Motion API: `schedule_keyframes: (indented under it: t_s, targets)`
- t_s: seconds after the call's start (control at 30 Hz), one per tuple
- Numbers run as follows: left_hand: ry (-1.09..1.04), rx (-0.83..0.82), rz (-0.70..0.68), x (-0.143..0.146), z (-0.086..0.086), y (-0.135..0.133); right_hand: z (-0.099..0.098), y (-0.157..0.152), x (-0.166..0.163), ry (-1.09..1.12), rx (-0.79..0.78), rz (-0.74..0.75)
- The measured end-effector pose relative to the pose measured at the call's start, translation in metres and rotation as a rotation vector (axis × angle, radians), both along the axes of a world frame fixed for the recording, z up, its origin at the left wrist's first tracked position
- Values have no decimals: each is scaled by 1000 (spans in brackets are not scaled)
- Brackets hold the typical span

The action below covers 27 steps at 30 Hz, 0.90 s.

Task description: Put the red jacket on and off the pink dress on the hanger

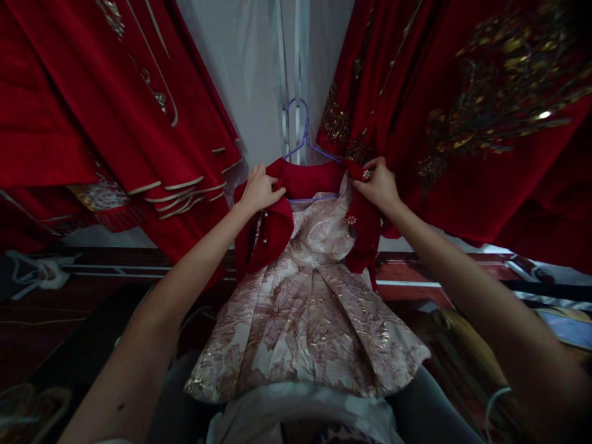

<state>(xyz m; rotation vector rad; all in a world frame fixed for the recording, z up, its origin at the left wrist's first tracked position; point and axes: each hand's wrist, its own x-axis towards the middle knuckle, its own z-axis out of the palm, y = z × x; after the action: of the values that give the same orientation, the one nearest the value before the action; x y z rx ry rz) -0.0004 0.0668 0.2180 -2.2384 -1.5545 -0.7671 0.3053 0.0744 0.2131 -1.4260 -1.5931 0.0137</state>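
Note:
A small dress with a pale pink, gold-patterned skirt hangs on a purple wire hanger against the white wall. Over it sits a short red jacket. My left hand is closed on the jacket's left shoulder. My right hand pinches the jacket's right shoulder, beside a small round button. The skirt spreads out toward me, its hem lying over white fabric at the bottom of the view.
Large red velvet garments with gold trim hang at the left. More red cloth with heavy gold embroidery hangs at the right. A dark red ledge runs below the wall, with white cord at the far left.

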Motion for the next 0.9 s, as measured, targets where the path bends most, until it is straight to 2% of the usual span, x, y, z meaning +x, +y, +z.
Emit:
schedule_keyframes:
  t_s: [0.07, 0.13, 0.23, 0.33, 0.43, 0.5, 0.57, 0.63, 0.77, 0.9]
  targets:
    - [-35, 55, 0, -5, 0, -8, 1, 0, 1, -81, 112, -31]
    - [-87, 131, 22, -12, -2, -16, 3, -4, 4, -127, 153, -19]
    - [-182, 172, 66, -20, -6, -23, 2, -10, 7, -128, 112, 62]
    - [-239, 134, 54, -14, -10, -25, -7, -12, -2, -35, 46, 162]
    - [-262, 98, -20, 12, -19, -24, -21, -9, -33, 139, 72, 270]
    - [-267, 55, -110, 33, -28, -24, -33, -9, -61, 239, 81, 397]
    - [-272, -1, -210, 49, -39, -25, -44, -12, -86, 273, 34, 562]
    - [-310, -32, -254, 56, -50, -27, -53, -16, -103, 302, 15, 645]
    - [-495, -73, -309, 52, -67, -29, -61, -22, -109, 379, -7, 698]
    - [-827, -127, -361, 51, -83, -31, -64, -28, -104, 567, -80, 717]
